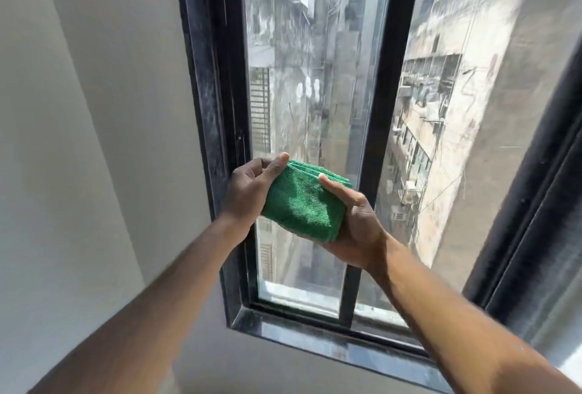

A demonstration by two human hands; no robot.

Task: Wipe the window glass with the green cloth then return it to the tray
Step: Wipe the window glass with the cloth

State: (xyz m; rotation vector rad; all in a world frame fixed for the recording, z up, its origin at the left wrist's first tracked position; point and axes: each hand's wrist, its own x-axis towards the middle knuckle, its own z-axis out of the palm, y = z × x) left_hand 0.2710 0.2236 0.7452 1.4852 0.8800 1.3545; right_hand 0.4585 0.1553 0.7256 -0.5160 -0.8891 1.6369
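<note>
Both hands are raised in front of the window, holding one folded green cloth [304, 201] between them. The left hand [252, 188] grips the cloth's left edge, thumb extended along the top of the fold and the other fingers curled beneath, so it is partly closed on the fabric. The right hand [356, 220] cups the cloth from below and from the right, thumb pressed on the upper face and palm under the lower right corner; it too is closed on the cloth. The cloth is folded into a thick rectangular pad with several layered edges showing at its far side, just beyond the right thumb. It is held clear of the window glass [315, 78], which stands directly behind and above both hands; whether any edge touches the pane cannot be determined. The glass above the hands carries grey streaks and hazy smears. A black window frame [214, 84] runs up just left of the left hand, and a black centre mullion [390, 78] rises behind the right hand, with a second pane to its right. The dark sill [315, 340] lies below both forearms. A pale wall [78, 141] extends left of the left arm. Buildings outside show through the panes.
</note>
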